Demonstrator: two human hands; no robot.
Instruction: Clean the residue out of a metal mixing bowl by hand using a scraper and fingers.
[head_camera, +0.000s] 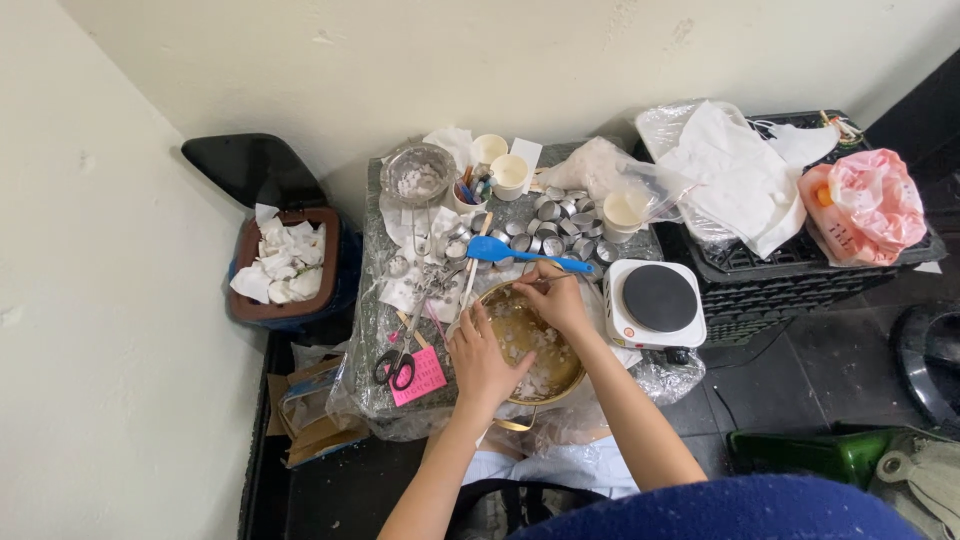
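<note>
Wax-like white chunks (535, 375) are seen lying in a brass-coloured pot (505, 320), which is set at the near edge of the small wrapped tabletop (375, 330), close to the person so that both arms can reach into it without stretching. The left hand (483, 365) is laid over the pot's near-left rim with its fingers curled down, apparently to steady the pot; whether anything is pinched under the fingers cannot be told. The right hand (556, 296) is held over the far rim, closed around a thin stick-like tool (540, 283) whose tip is pointed towards the pot's inside. A blue spatula (500, 251) is rested just beyond the pot, its handle pointing to the right edge, within easy reach of the right hand. Small metal cups (555, 225) are crowded together towards the far edge, kept clear of the pot. Black-handled scissors (398, 368) and a pink note (418, 378) are left near the front-left corner. A white hot plate (655, 303) is placed at the right edge, just beside the pot. Paper cups (508, 172) and a glass bowl (418, 175) are stood along the far edge, and a bin of white scraps (283, 265) is kept on the floor off the left edge.
</note>
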